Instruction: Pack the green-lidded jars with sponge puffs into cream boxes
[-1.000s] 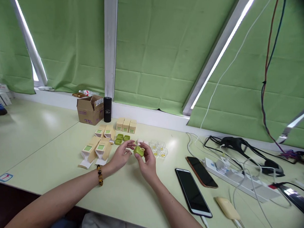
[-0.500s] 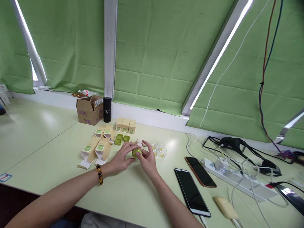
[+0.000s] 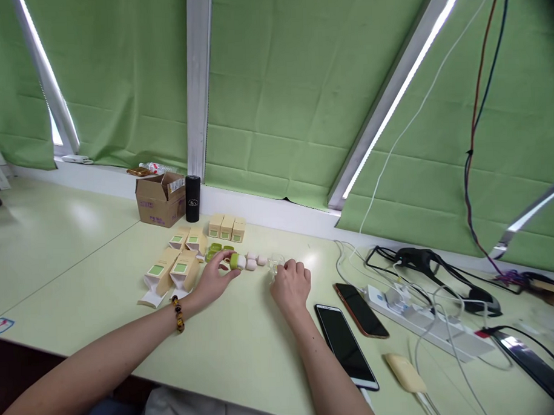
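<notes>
My left hand [image 3: 217, 274] is closed around a small green-and-white container [image 3: 236, 261], held tilted just above the table. My right hand [image 3: 292, 284] reaches down with bent fingers among the clear plastic cups [image 3: 276, 261]. It covers most of them, and its fingertips are hidden, so what they pinch does not show. Between the hands lie several pale pink-white pieces [image 3: 251, 264]. Behind my left hand are small green square cups [image 3: 214, 251], partly covered by the fingers.
Opened cartons [image 3: 162, 269] lie left of my left hand. Three small boxes [image 3: 226, 227] stand behind, near a black cylinder [image 3: 193, 199] and a cardboard box [image 3: 161, 199]. Two phones [image 3: 346, 344], a power strip [image 3: 426, 323] and cables occupy the right side.
My hands have moved apart. The left keeps hold of the green container, now showing a white part, while the right has let go of it and moved right to the clear cups.
</notes>
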Tool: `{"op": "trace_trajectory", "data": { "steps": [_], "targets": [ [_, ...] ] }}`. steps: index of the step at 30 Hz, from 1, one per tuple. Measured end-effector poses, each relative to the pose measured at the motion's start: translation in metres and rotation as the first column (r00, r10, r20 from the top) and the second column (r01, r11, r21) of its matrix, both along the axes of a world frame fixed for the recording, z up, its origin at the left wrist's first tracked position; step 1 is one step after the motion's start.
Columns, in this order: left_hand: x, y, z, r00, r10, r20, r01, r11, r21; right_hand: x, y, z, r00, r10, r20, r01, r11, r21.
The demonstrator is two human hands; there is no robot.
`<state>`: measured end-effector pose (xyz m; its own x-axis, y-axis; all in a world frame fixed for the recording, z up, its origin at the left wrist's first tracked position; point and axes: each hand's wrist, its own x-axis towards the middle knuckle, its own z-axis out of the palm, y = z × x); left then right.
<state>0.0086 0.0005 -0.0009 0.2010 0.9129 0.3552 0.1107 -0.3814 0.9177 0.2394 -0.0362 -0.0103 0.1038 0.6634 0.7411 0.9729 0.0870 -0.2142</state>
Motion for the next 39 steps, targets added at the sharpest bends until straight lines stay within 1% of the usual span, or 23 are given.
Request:
{"op": "trace_trajectory", "data": {
  "steps": [3, 5, 6, 7, 8, 9, 10, 11, 12, 14, 16, 19, 22, 25, 27, 29, 32, 34, 36, 39],
  "targets": [
    [0.000, 0.003, -0.001, 1.000, 0.024, 0.013, -0.025, 0.999, 0.026, 0.000, 0.003, -0.001, 0.994, 0.076, -0.079, -0.078, 0.997, -0.015],
    [0.000, 0.007, -0.003, 0.999, 0.039, 0.034, -0.040, 0.999, 0.033, -0.007, 0.003, 0.001, 0.959, 0.165, -0.230, -0.183, 0.981, -0.060],
    [0.000, 0.008, -0.005, 0.998, 0.048, 0.048, -0.049, 0.998, 0.030, -0.012, 0.002, 0.003, 0.913, 0.213, -0.348, -0.259, 0.962, -0.090],
    [0.000, 0.010, -0.006, 0.997, 0.056, 0.061, -0.058, 0.998, 0.026, -0.018, 0.002, 0.005, 0.830, 0.259, -0.494, -0.355, 0.929, -0.109],
    [-0.001, 0.012, -0.006, 0.995, 0.063, 0.073, -0.065, 0.998, 0.021, -0.023, 0.001, 0.007, 0.707, 0.295, -0.643, -0.461, 0.881, -0.103],
    [-0.001, 0.013, -0.007, 0.994, 0.068, 0.083, -0.069, 0.997, 0.016, -0.029, -0.001, 0.009, 0.564, 0.319, -0.762, -0.555, 0.829, -0.063],
    [-0.001, 0.014, -0.007, 0.993, 0.070, 0.093, -0.071, 0.997, 0.010, -0.034, -0.003, 0.011, 0.428, 0.329, -0.842, -0.625, 0.781, -0.013],
    [-0.001, 0.014, -0.007, 0.992, 0.069, 0.102, -0.070, 0.998, 0.005, -0.039, -0.005, 0.012, 0.317, 0.323, -0.891, -0.663, 0.748, 0.035],
    [-0.001, 0.014, -0.007, 0.991, 0.069, 0.111, -0.069, 0.998, 0.000, -0.043, -0.007, 0.012, 0.230, 0.312, -0.922, -0.687, 0.723, 0.073],
    [-0.001, 0.014, -0.007, 0.989, 0.073, 0.126, -0.072, 0.997, -0.007, -0.048, -0.010, 0.013, 0.095, 0.290, -0.952, -0.709, 0.691, 0.139],
    [-0.001, 0.014, -0.007, 0.988, 0.076, 0.134, -0.076, 0.997, -0.005, -0.051, -0.013, 0.013, -0.018, 0.288, -0.958, -0.715, 0.666, 0.214],
    [-0.001, 0.013, -0.007, 0.988, 0.072, 0.135, -0.071, 0.997, -0.009, -0.054, -0.015, 0.015, -0.154, 0.313, -0.937, -0.713, 0.621, 0.325],
    [-0.001, 0.013, -0.008, 0.987, 0.071, 0.147, -0.068, 0.997, -0.025, -0.055, -0.017, 0.017, -0.230, 0.359, -0.905, -0.706, 0.578, 0.408],
    [-0.001, 0.014, -0.009, 0.982, 0.067, 0.175, -0.065, 0.998, -0.018, -0.056, -0.018, 0.017, -0.268, 0.401, -0.876, -0.678, 0.568, 0.467],
    [0.000, 0.014, -0.010, 0.981, 0.069, 0.181, -0.068, 0.998, -0.012, -0.056, -0.019, 0.016, -0.270, 0.402, -0.875, -0.670, 0.574, 0.471],
    [0.000, 0.015, -0.011, 0.981, 0.072, 0.182, -0.071, 0.997, -0.011, -0.055, -0.019, 0.016, -0.251, 0.388, -0.887, -0.690, 0.571, 0.445],
    [0.000, 0.014, -0.010, 0.981, 0.074, 0.180, -0.074, 0.997, -0.005, -0.052, -0.018, 0.015, -0.236, 0.369, -0.899, -0.733, 0.539, 0.415],
    [0.000, 0.013, -0.010, 0.983, 0.079, 0.164, -0.080, 0.997, 0.001, -0.051, -0.017, 0.015, -0.261, 0.363, -0.895, -0.732, 0.530, 0.428],
    [0.000, 0.013, -0.009, 0.986, 0.082, 0.144, -0.083, 0.997, 0.001, -0.049, -0.017, 0.014, -0.287, 0.358, -0.889, -0.714, 0.539, 0.447],
    [0.000, 0.012, -0.009, 0.988, 0.075, 0.134, -0.075, 0.997, 0.000, -0.046, -0.016, 0.013, -0.268, 0.350, -0.898, -0.709, 0.560, 0.429]
  ]
}}
